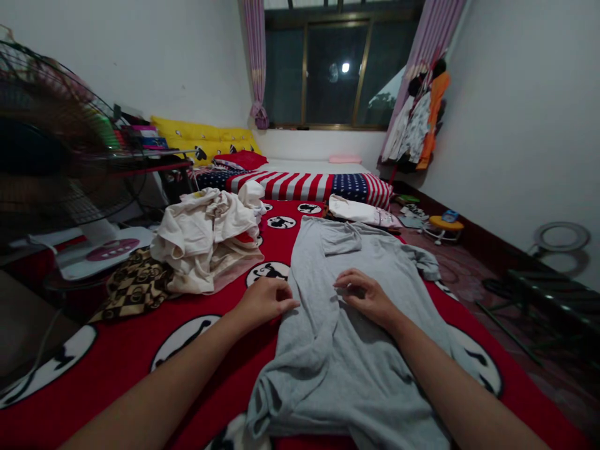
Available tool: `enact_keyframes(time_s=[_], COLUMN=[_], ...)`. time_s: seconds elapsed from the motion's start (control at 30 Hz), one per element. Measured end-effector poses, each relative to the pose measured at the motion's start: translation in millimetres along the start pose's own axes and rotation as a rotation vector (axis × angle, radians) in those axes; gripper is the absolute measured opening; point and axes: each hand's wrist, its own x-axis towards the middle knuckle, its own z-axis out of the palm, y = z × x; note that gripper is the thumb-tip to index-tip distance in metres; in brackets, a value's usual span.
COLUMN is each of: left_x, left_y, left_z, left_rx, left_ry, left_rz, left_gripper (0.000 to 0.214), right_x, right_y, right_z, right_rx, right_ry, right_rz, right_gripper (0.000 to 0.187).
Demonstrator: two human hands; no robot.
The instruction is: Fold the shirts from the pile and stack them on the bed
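A grey garment (349, 350) lies spread lengthwise on a red bed cover with black-and-white round prints (131, 350). My left hand (265, 301) rests at the garment's left edge, fingers curled and pinching the cloth. My right hand (363, 295) lies on the middle of the garment, fingers bent and pressed into the fabric. A fold of the grey cloth runs between both hands. The garment's far end has a folded-over part (340, 237).
A heap of cream and white clothes (209, 240) sits left of the garment, with a brown checked cloth (135, 284) beside it. A standing fan (56, 156) is at the far left. A striped and starred blanket (309, 184) lies farther up. Hanging clothes (422, 125) are at the right wall.
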Motion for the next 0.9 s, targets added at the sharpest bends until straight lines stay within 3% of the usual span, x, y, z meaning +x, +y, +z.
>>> enact_keyframes(time_s=[0.17, 0.33, 0.57, 0.67, 0.8, 0.9], left_x=[-6.8, -6.2, -12.0, -13.5, -12.0, -8.6], left_y=[4.5, 10.1, 0.6, -6.8, -11.2, -10.0], left_z=[-0.3, -1.5, -26.2, -37.1, -36.8, -29.9], left_rx=[0.074, 0.142, 0.073, 0.085, 0.122, 0.053], left_ry=[-0.06, -0.077, -0.081, -0.141, -0.239, -0.15], left_rz=[-0.059, -0.044, 0.007, -0.001, -0.022, -0.069], left_gripper=[0.023, 0.014, 0.015, 0.016, 0.02, 0.027], right_x=[-4.6, -4.4, -4.3, -3.8, -3.6, -4.2], right_y=[-6.7, -10.3, -12.3, -13.8, -14.3, -14.6], right_z=[1.5, 7.1, 6.8, 7.5, 8.2, 9.7], right_rx=[0.019, -0.023, 0.012, 0.016, -0.02, -0.052], right_ry=[-0.155, -0.212, -0.204, -0.228, -0.271, -0.247], right_rz=[-0.034, -0.026, -0.028, -0.04, -0.043, -0.032], right_gripper=[0.033, 0.022, 0.014, 0.012, 0.012, 0.024])
